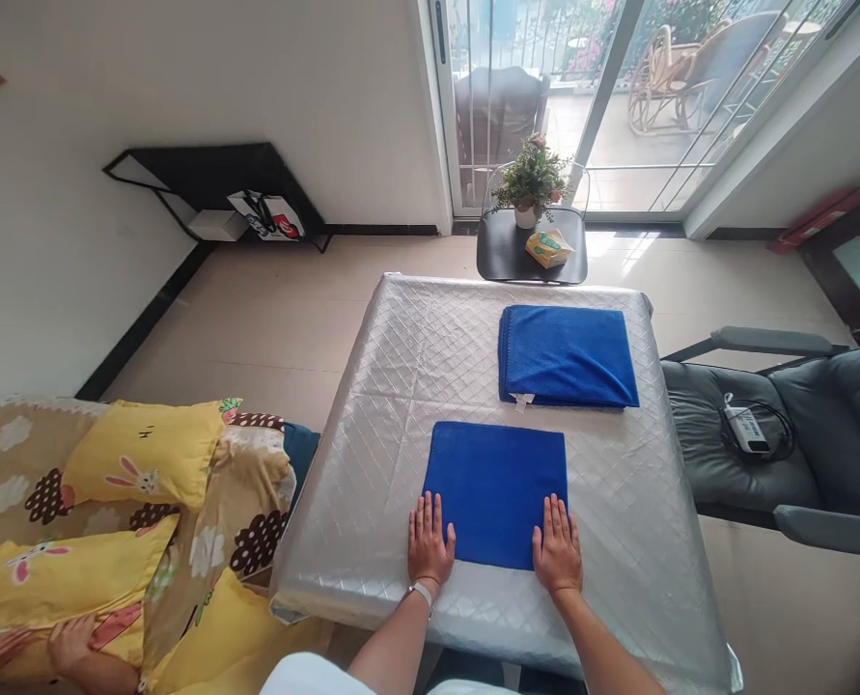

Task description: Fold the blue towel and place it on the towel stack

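Note:
A flat blue cloth (497,487), folded to a near square, lies on the silver quilted table cover (357,483) in front of me. On its left edge rests my left hand (430,542), palm down with fingers stretched out. My right hand (558,542) lies flat in the same way over the cloth's right edge. Neither hand grips anything. Farther back on the table, to the right, is a second, thicker folded blue cloth (568,355) with a white tag at its front corner.
A black chair (493,261) beyond the table holds a potted plant (531,183) and a yellow packet (549,248). A grey armchair (734,473) with a power strip (746,430) stands right. At left, another person's hand (72,642) touches yellow pillows (147,449) on a patterned bed.

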`<action>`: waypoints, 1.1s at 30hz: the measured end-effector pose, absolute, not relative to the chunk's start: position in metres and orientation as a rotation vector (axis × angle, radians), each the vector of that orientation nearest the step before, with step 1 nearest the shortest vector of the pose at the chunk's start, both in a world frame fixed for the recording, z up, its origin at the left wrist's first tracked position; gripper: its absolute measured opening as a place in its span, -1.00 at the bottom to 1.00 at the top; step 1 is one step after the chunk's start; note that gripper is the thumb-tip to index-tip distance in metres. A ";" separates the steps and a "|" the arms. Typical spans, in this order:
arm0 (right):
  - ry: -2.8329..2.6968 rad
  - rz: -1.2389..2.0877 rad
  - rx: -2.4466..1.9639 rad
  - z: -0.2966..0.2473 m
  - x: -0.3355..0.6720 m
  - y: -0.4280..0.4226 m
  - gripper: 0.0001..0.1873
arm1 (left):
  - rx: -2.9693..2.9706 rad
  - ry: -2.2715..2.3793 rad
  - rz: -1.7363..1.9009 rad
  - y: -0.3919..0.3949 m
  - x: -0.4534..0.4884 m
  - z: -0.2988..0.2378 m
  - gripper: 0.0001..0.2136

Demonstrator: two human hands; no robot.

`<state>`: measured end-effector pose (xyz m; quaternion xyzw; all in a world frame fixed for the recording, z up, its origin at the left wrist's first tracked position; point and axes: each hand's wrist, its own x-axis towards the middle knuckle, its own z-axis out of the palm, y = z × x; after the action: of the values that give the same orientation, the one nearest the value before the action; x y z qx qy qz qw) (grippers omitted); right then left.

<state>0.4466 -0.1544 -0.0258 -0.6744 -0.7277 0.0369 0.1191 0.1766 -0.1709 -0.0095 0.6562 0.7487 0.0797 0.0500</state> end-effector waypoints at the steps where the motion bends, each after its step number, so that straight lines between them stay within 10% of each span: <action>1: -2.126 0.104 -1.970 -0.026 0.447 -0.154 -0.26 | 1.997 2.281 0.249 -0.171 0.177 -0.010 -0.36; 33: -2.132 0.122 -2.004 -0.026 0.445 -0.153 -0.27 | 1.994 2.273 0.250 -0.170 0.178 -0.007 -0.37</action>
<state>0.4449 -0.1533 -0.0258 -0.6804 -0.7239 0.0415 0.1066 0.1776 -0.1697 -0.0068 0.6563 0.7481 0.0822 0.0540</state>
